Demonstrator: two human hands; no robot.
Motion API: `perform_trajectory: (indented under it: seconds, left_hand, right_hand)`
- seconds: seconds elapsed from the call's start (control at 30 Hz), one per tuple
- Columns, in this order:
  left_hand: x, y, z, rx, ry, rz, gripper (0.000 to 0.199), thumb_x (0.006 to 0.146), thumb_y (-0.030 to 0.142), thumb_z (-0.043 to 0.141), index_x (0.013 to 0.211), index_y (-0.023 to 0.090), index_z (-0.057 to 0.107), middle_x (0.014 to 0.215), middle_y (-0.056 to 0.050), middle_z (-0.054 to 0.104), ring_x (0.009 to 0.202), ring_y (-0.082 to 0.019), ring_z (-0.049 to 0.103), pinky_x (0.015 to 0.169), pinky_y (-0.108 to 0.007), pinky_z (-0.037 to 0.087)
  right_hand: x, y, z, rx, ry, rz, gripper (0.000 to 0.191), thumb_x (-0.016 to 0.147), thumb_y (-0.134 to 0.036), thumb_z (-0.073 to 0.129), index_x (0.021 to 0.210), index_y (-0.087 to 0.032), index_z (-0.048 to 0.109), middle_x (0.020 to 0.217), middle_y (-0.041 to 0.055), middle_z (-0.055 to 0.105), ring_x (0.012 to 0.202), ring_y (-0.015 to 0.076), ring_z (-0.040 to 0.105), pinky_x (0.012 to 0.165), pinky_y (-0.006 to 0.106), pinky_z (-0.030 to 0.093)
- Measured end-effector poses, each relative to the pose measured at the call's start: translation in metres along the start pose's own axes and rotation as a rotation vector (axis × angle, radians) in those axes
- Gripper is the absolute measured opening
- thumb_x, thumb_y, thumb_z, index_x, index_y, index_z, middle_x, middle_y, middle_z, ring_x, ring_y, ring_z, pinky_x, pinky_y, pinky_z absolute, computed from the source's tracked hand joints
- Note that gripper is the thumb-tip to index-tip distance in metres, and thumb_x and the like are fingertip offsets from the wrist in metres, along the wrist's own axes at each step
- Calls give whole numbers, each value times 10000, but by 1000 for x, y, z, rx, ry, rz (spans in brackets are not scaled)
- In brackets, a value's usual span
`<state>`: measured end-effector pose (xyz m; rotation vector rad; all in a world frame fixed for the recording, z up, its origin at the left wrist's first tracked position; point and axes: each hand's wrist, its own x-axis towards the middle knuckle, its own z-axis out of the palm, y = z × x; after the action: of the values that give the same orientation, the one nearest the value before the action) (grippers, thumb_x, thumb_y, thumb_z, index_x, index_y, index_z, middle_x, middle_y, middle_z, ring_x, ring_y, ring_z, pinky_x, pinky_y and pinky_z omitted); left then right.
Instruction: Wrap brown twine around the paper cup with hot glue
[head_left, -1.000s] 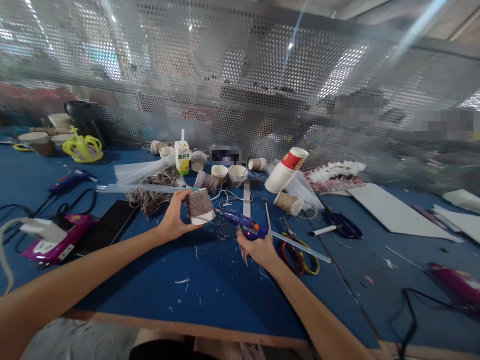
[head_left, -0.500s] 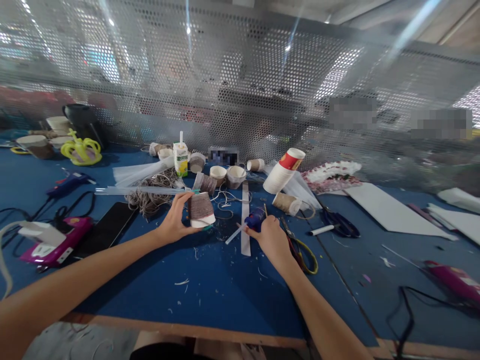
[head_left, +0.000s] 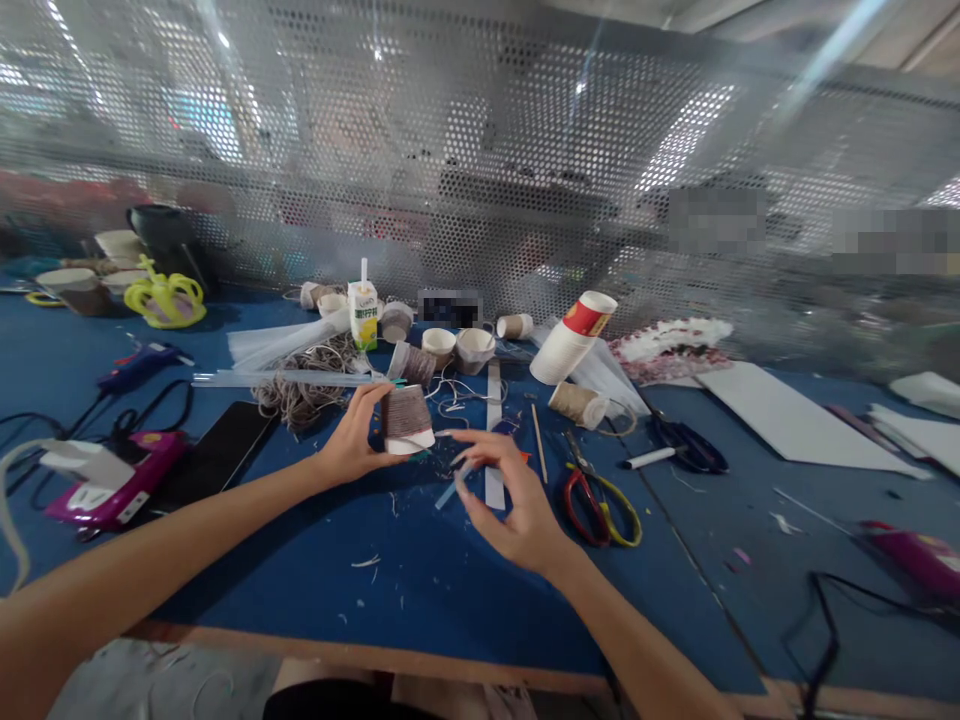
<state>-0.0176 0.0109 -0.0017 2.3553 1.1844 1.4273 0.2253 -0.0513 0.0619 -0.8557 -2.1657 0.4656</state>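
My left hand (head_left: 351, 443) grips a small paper cup (head_left: 406, 415) wound with grey-brown cord, its white rim turned down toward me. To the right of the cup is my right hand (head_left: 517, 505), its fingers curved and apart with nothing visibly held. Behind those fingers, a blue glue gun (head_left: 507, 427) lies on the table, largely hidden. Its translucent glue stick (head_left: 448, 492) shows below my fingertips. A pale flat strip (head_left: 494, 488) runs beneath the right hand, and a thin wooden stick (head_left: 539, 445) lies just beyond it.
Red-and-yellow scissors (head_left: 600, 505) lie right of my hand. Behind are a cord tangle (head_left: 304, 395), a drink carton (head_left: 363, 318) and stacked paper cups (head_left: 574, 338). At left lie a phone (head_left: 214, 455), a magenta power strip (head_left: 124, 485) and another glue gun (head_left: 142, 367).
My right hand has let go of the glue gun, leaving it on the table, and has moved left toward the cup with its fingers opened. The left hand still holds the cup.
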Motion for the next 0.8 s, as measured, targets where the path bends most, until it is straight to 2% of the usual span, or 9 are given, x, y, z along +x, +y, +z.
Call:
perform_trajectory:
  seconds: [0.1,0.2,0.33,0.57,0.8]
  left_hand:
    - [-1,-1,1,1,-11,23,805,680,437,766,1329,199,353,1237,-152,499,1176,-324,512,961,-514,479]
    - [-1,-1,1,3,-21,27,798,693,477,746,1327,192,353,1238,-163,494,1170,-334,513,935,-529,493]
    - [-1,-1,0,0,-31,48,778,715,490,726,1326,192,349,1239,-170,492,1168,-340,511,923,-541,493]
    - [0,0,0,4,1,94,782,696,413,758,1323,198,343,1201,-148,514,1145,-322,526,950,-531,476]
    - [1,1,0,-3,26,99,790,664,381,776,1312,190,364,1187,-141,532,1135,-313,539,947,-508,482]
  right_hand:
    - [-2,-6,8,214,-174,-31,200,850,-165,498,1038,-230,473,1281,126,565,692,119,559,683,303,517]
    - [-2,-4,16,220,-292,7,267,825,-158,528,1078,-228,476,1363,128,522,673,109,533,669,298,508]
    - [0,0,18,224,-361,92,310,827,-176,545,1125,-226,474,1417,125,477,651,99,513,649,291,492]
    - [1,5,14,371,-288,212,194,878,-246,518,1072,-233,525,1322,97,547,579,69,465,632,282,502]
    - [6,18,13,774,-127,434,203,859,-413,571,911,-217,564,1030,38,663,464,42,481,553,267,564]
